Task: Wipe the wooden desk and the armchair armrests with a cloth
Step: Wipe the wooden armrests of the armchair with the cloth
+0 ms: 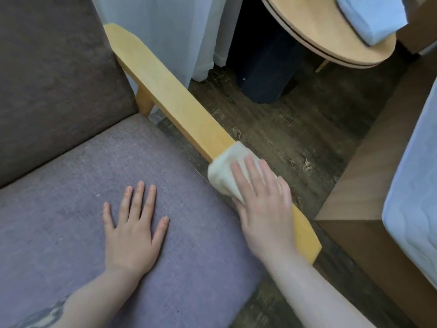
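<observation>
The armchair's light wooden right armrest (170,91) runs diagonally from upper left to lower right. A cream cloth (222,169) is draped over it near its front end. My right hand (262,202) lies flat on the cloth, pressing it onto the armrest with fingers over the top. My left hand (134,230) rests flat with spread fingers on the grey-purple seat cushion (71,185), holding nothing. The other armrest is out of view.
A round wooden table (331,36) stands at the top right with a folded light blue towel (371,17) on it. A dark bin (264,74) sits beneath it by white curtains (177,31). A wooden bed frame (369,162) and mattress (416,185) are at the right.
</observation>
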### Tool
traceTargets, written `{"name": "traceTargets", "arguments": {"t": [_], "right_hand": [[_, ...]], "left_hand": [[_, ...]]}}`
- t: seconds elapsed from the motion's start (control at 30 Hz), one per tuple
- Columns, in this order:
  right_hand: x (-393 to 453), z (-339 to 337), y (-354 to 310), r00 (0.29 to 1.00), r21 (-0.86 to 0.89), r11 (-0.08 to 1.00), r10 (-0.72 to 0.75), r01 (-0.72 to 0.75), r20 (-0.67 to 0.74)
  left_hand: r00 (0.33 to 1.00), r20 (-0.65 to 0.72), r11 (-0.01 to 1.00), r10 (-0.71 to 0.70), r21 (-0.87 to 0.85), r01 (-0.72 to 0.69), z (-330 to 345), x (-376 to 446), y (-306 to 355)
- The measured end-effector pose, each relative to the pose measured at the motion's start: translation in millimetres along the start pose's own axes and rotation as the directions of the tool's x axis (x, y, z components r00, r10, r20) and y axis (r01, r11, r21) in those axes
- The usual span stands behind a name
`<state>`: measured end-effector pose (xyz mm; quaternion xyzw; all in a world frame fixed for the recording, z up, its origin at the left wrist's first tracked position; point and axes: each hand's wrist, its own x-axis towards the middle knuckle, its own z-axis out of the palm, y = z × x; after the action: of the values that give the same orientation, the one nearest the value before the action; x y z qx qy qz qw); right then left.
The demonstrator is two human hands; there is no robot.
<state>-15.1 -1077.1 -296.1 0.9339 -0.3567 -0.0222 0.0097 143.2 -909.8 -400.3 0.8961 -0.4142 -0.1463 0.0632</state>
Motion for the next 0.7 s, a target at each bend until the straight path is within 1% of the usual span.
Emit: {"name": "traceTargets", "arguments": {"t": [0.07, 0.13, 0.17, 0.23, 0.27, 0.3, 0.33, 0.4, 0.47, 0.5, 0.53, 0.57, 0.6, 0.63, 0.7], "right_hand": [[-58, -3, 33, 0.997, -0.009, 0.997, 0.073, -0.072, 0.022], [-78, 0, 36, 0.977, -0.036, 0.978, 0.206, -0.204, 0.055], [-71, 2, 23, 0.948, -0.027, 0.95, 0.313, -0.312, 0.052], [-35, 4, -17, 0.858, 0.038, 0.858, 0.513, -0.512, -0.006], [-10, 6, -38, 0.813, 0.09, 0.81, 0.582, -0.579, -0.018], [16, 8, -59, 0.784, 0.138, 0.777, 0.62, -0.614, -0.002], [42, 10, -78, 0.78, 0.177, 0.767, 0.625, -0.617, 0.012], [84, 16, -107, 0.824, 0.21, 0.806, 0.566, -0.553, -0.003], [100, 17, -110, 0.907, 0.13, 0.902, 0.419, -0.412, -0.035], [95, 13, -100, 0.953, 0.096, 0.951, 0.3, -0.294, -0.051], [83, 7, -82, 0.988, 0.067, 0.987, 0.147, -0.144, -0.048], [66, 3, -60, 0.999, 0.038, 0.999, -0.01, 0.011, -0.03], [44, 0, -35, 0.993, 0.015, 0.993, -0.119, 0.12, -0.005], [19, -1, -10, 0.986, -0.011, 0.986, -0.165, 0.165, 0.017], [-35, -4, 26, 0.99, -0.056, 0.991, -0.12, 0.125, 0.07]], "left_hand": [[1.0, -0.01, 1.0, -0.004, -0.002, 0.004, 1, 1, 0], [1.0, -0.002, 1.0, 0.0, -0.005, 0.0, 2, 0, 0], [1.0, -0.007, 1.0, 0.001, -0.009, -0.001, 2, 0, 1], [1.0, -0.017, 1.0, -0.001, -0.013, 0.001, 3, 0, 1], [1.0, -0.017, 1.0, -0.002, -0.009, 0.002, 3, -1, 1], [1.0, -0.019, 1.0, -0.001, -0.007, 0.001, 2, -1, 1], [1.0, -0.021, 1.0, 0.001, -0.008, -0.001, 2, -1, 0], [1.0, -0.024, 1.0, 0.01, -0.014, -0.01, 2, 0, 0], [1.0, -0.025, 1.0, 0.013, -0.008, -0.013, 3, 1, 1], [1.0, -0.021, 1.0, 0.01, 0.0, -0.01, 3, 1, 1], [1.0, -0.019, 1.0, 0.008, 0.007, -0.008, 4, 0, 1], [1.0, -0.02, 1.0, 0.003, 0.01, -0.003, 4, 0, 0], [1.0, -0.023, 1.0, -0.001, 0.011, 0.001, 5, 1, 0], [1.0, -0.024, 1.0, -0.002, 0.011, 0.002, 5, 1, -1], [1.0, -0.024, 1.0, 0.0, 0.011, 0.0, 6, 1, -2]]}}
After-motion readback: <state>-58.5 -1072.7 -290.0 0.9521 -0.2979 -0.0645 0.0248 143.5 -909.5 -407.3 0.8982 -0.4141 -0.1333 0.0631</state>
